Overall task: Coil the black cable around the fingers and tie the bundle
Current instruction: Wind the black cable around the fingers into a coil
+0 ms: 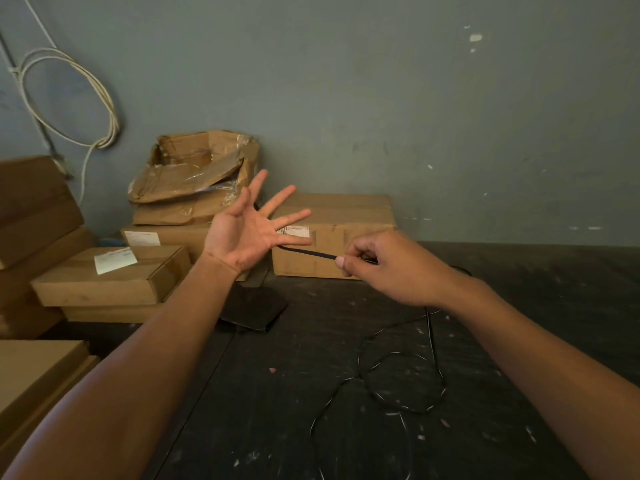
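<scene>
1. two bare hands are up over the dark, scuffed, paint-flecked table [277, 427]: my left hand [247, 233] is held open, palm toward me, fingers spread wide and gripping nothing, while my right hand [384, 268] is closed in a pinch on the thin black cable [308, 252].
2. a short taut stretch of that cable runs from my right thumb and finger across to the base of my left little finger; the rest lies in loose loops on the table near my right forearm.
3. i judge the first wrap barely begun, so the cable could slide off my splayed fingers if i let the tension drop.
4. pulling too hard could drag the slack into a knot, since the loops on the table already cross each other.
5. my spread fingers may make an uneven, over-wide coil that is hard to tie.
6. hidden: whether the cable actually hooks round my little finger or only touches it; i cannot tell.
7. the cable's free end is inside my right fist or behind it, unseen.
8. black on the dark table, its far course is hard to trace, and it runs off the near edge of view.
9. the brown cardboard box with a white label [332, 233] stands just behind my hands.
</scene>
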Demonstrator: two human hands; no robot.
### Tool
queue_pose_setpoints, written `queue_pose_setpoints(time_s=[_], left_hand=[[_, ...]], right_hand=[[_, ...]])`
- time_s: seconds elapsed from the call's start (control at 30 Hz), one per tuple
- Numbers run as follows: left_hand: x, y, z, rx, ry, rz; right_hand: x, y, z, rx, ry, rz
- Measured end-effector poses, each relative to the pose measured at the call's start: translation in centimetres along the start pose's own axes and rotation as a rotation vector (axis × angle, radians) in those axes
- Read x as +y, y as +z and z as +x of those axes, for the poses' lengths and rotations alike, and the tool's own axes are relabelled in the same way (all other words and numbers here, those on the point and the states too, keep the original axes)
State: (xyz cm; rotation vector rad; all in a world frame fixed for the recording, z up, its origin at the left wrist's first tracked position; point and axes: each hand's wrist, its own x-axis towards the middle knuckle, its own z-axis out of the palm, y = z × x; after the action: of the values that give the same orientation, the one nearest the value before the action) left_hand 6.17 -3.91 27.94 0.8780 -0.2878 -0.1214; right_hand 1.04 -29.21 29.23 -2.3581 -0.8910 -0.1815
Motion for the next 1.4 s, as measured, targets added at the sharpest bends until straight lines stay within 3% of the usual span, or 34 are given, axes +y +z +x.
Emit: queue_pose_setpoints(time_s=[0.17,0.3,0.47,0.6,0.73,0.97,1.17,1.3,1.4], left_hand=[[0.1,-0.1,-0.2,0.006,-0.051,0.147],[-2.2,-0.4,-0.6,-0.066,-0.281,0.392],[-5.3,-0.5,-1.6,-0.359,-0.607,0.471],[-6.2,1.4,-2.2,-0.608,-0.717,0.419],[-6.0,3.2,-2.4,-0.743,-0.732,0.336],[-6.0,4.7,-2.7,-0.846,-0.764,0.251],[-5.0,6.6,-2.1,-0.939,-0.645,0.118],[-4.4,7.6,-1.3,-0.917,-0.555,0.148],[-4.0,7.4,-0.6,-0.879,-0.519,0.118]], right_hand=[[-0.3,-0.2,0.1,-0.024,-0.026,-0.020],[-0.7,-1.5,1.0,0.027,-0.051,-0.107],[-0.6,-4.0,2.3,0.075,-0.061,-0.312],[0.0,-4.9,3.0,0.109,-0.094,-0.317],[1.2,-5.2,3.5,0.156,-0.112,-0.169],[4.2,-3.8,3.0,0.142,-0.094,0.091],[8.6,2.2,0.8,0.137,-0.029,0.186],[8.6,6.5,-1.0,0.080,0.021,0.263],[7.6,8.7,-1.3,0.058,-0.012,0.176]])
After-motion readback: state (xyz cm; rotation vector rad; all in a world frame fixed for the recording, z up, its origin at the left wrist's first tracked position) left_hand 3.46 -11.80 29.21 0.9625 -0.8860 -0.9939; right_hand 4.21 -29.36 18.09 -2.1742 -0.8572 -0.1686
